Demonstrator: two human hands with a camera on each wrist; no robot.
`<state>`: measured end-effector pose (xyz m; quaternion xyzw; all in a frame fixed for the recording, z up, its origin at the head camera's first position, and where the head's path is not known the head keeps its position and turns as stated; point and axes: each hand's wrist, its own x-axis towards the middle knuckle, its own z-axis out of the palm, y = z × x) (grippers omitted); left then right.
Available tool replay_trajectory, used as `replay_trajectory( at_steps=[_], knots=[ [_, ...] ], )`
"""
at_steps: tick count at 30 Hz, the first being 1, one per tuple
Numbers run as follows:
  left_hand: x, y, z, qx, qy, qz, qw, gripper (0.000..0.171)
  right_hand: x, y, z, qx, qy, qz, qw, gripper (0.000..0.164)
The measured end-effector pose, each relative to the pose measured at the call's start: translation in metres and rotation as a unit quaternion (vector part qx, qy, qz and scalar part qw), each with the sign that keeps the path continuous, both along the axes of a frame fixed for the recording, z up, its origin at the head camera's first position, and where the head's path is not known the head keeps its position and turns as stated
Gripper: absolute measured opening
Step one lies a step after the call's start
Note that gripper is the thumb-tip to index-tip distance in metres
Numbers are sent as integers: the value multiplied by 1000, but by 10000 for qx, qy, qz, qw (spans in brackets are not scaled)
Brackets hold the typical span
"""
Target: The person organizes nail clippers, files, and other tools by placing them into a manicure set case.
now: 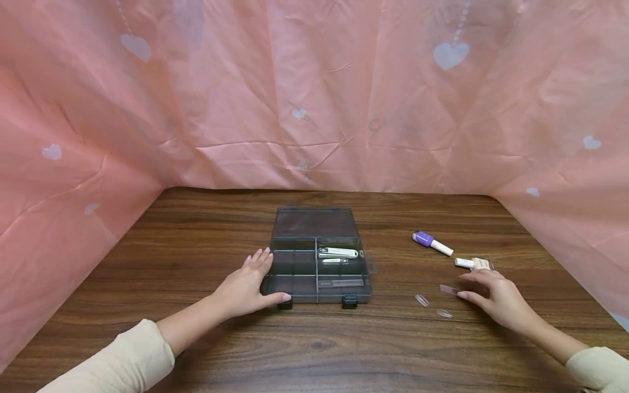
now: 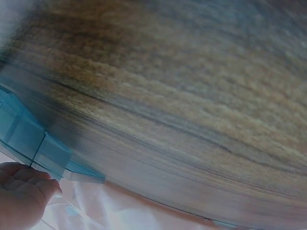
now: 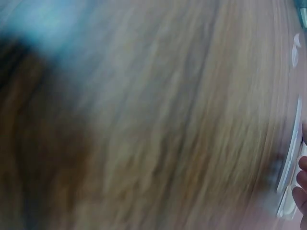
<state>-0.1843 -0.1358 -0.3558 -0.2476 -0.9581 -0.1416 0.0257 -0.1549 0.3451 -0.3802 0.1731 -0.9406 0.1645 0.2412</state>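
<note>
A dark translucent divided case [image 1: 316, 262] stands with its lid raised at the back. My left hand [image 1: 245, 286] rests along its left side, fingers stretched out and thumb on the front edge. Inside lie a large nail clipper [image 1: 338, 252], a smaller nail clipper [image 1: 335, 261] and a slim flat tool [image 1: 341, 283]. To the right of the case, my right hand [image 1: 501, 297] pinches a slim, flat translucent strip [image 1: 449, 289] between thumb and fingers. The strip [image 3: 290, 151] shows edge-on in the right wrist view. In the left wrist view, the left hand [image 2: 21, 199] is against the case [image 2: 36, 143].
Two clear false nail tips [image 1: 421, 300] lie left of the right hand. Behind it are a purple nail polish bottle [image 1: 423, 238] with a white cap and a cream nail polish bottle [image 1: 480, 264], partly hidden by the fingers. Pink curtain [image 1: 314, 98] surrounds the wooden table [image 1: 206, 229].
</note>
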Motion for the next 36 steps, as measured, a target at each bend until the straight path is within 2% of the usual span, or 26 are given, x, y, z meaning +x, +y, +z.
replay_trajectory(
  at_steps=[8, 16, 24, 36],
  knots=[
    [0, 0, -1, 2, 22, -42, 10000, 94, 6, 17, -6, -34, -215, -119, 9997, 29],
    [-1, 0, -1, -5, 18, -76, 10000, 94, 8, 24, -8, -185, -157, 156, 9996, 27],
    [0, 0, -1, 9, 13, -68, 10000, 94, 8, 25, -9, -232, -337, 191, 9990, 25],
    [1, 0, 0, 14, 32, -67, 10000, 94, 7, 23, -12, 23, 8, 336, 9994, 28]
  ],
)
